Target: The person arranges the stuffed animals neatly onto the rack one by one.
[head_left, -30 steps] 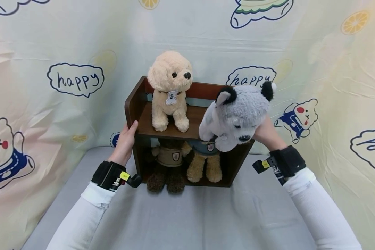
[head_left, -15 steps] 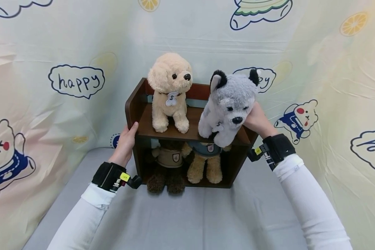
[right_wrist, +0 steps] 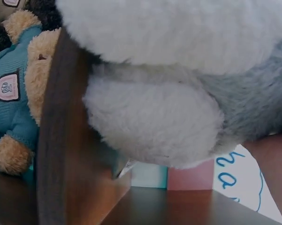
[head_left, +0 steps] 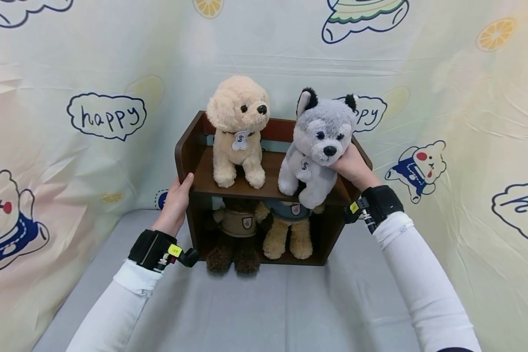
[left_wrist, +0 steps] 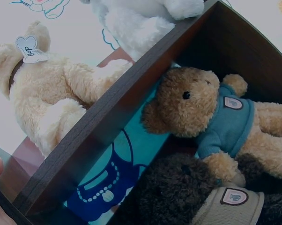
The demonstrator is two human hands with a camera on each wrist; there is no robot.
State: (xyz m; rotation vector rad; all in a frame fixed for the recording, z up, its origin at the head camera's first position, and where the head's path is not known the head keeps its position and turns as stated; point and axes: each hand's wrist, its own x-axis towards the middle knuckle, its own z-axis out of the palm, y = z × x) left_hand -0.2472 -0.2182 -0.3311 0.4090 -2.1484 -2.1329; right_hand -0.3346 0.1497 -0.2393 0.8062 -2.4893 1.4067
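Note:
A grey-and-white plush husky [head_left: 319, 132] with black-edged ears and a bone-shaped tag is on the right part of the wooden shelf's [head_left: 270, 188] upper board, its front paws at the edge. My right hand [head_left: 354, 166] grips it at the side below the head; its fingers are hidden by the fur. In the right wrist view, the white paw [right_wrist: 155, 122] fills the middle, beside the board. My left hand [head_left: 176, 203] holds the shelf's left side panel, thumb at the front edge. A cream plush dog [head_left: 239, 132] sits upright on the upper board's left.
In the lower compartment sit a dark brown teddy bear [head_left: 235, 244] in a beige top and a light brown teddy bear [left_wrist: 192, 103] in a blue top. Grey cloth [head_left: 264, 308] covers the table. A printed curtain [head_left: 158, 49] hangs behind.
My right hand has moved the husky left and back over the upper board, and its head has come up from facing down to facing forward. My left hand stays at the shelf's side.

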